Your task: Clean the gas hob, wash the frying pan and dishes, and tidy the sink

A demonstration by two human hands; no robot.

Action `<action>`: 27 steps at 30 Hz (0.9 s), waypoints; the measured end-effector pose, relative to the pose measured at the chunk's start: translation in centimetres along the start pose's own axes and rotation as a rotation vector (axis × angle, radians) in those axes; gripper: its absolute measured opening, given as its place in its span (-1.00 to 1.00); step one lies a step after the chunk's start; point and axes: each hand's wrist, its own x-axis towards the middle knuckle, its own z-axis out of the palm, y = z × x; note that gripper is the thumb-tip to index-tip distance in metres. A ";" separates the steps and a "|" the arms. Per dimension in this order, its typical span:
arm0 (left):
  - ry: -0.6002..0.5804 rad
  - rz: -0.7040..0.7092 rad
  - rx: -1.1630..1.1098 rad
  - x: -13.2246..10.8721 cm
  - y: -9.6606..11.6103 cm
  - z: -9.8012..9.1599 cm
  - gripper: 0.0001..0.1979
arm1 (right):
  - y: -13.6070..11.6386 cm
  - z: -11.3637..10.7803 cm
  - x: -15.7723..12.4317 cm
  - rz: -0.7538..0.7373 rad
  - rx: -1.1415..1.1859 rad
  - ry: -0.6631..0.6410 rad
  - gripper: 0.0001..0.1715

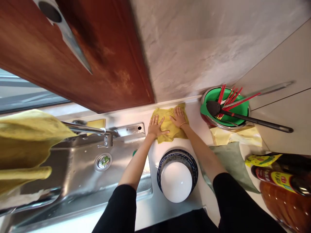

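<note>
A yellow cloth [167,115] lies spread on the white counter against the back wall, right of the sink. My left hand [156,127] rests flat on the cloth's left part, its fingers spread. On the right part lies my right hand [178,118], palm down with fingers stretched out and a thin band round the wrist. Both hands press on the cloth side by side, and neither grips it visibly. Between my forearms, nearer to me, stands a stack of dark patterned plates [160,168] with a white bowl [177,183] on top.
At the left is a steel sink [80,168] with a faucet [108,139] and a yellow cloth [31,129] hanging over it. On the right, a green basket [206,111] holds red chopsticks [221,94] and a black ladle [257,121]. Sauce bottles [279,178] stand at the right edge.
</note>
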 end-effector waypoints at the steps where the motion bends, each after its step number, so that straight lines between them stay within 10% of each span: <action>1: -0.019 0.000 -0.002 -0.1 -0.3 -0.2 0.09 | 0.6 -0.4 -0.6 -0.043 0.013 -0.012 -0.12; 7: -0.157 0.041 0.146 -2.3 -2.5 -1.1 0.27 | 5.4 -2.8 -7.3 -0.181 0.028 0.012 -0.29; 12: -0.222 0.015 0.270 -3.1 -2.8 -1.7 0.29 | 8.9 -4.5 -12.7 0.134 -0.038 -0.002 -0.68; 19: -0.189 0.057 0.280 -4.2 -3.3 -2.6 0.34 | 7.0 -2.1 -19.3 0.105 -0.274 0.012 -0.51; 27: -0.004 0.727 -0.070 -3.9 6.4 -1.9 -0.62 | 6.7 -1.4 -21.8 0.033 -0.318 -0.026 -0.52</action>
